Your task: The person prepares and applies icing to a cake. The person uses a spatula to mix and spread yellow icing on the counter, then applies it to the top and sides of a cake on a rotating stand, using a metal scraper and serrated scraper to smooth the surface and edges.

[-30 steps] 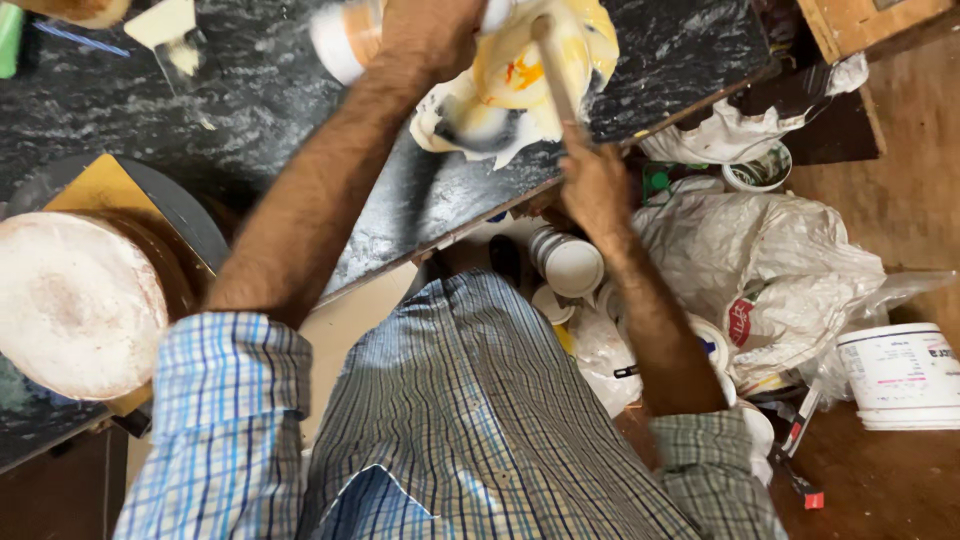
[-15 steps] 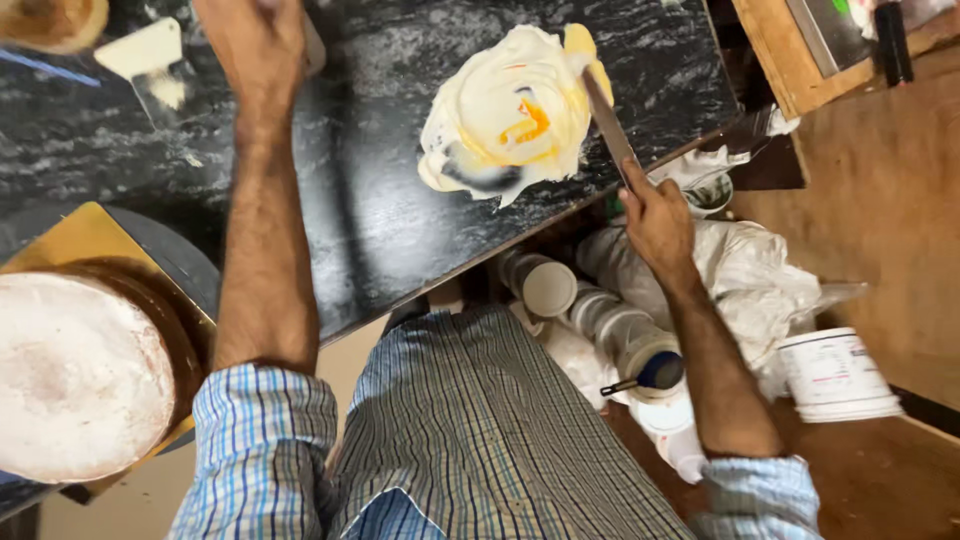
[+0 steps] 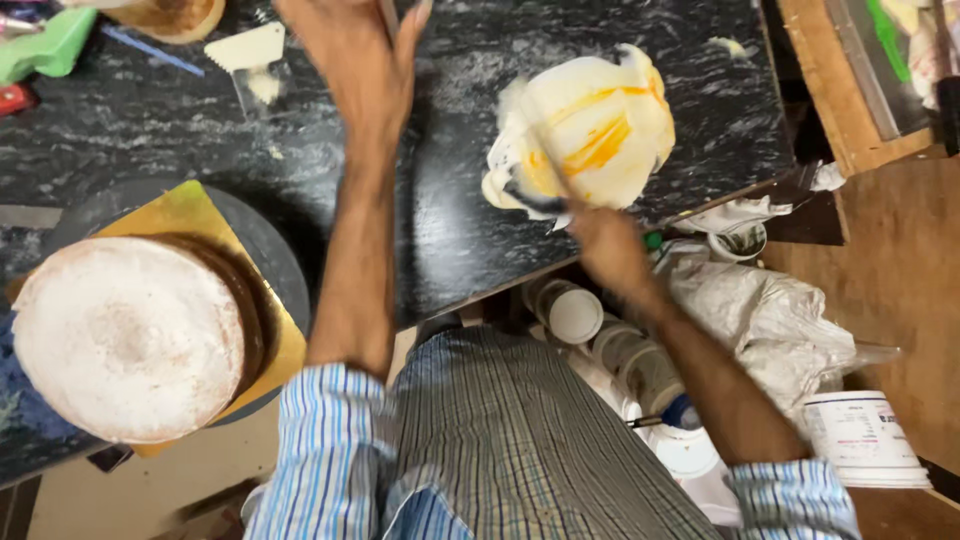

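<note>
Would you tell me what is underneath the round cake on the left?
The cake sits on a gold board, which rests on a dark round turntable. The cake covers the board's middle, so nothing there can be seen.

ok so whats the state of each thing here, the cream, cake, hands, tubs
left hand: open, fingers spread, above the black counter
right hand: blurred, at the near edge of the cream; grip unclear
cream mound: heaped on the counter, streaked orange
cake: round, bare top, on a gold board
white tub: upright on the floor
</note>
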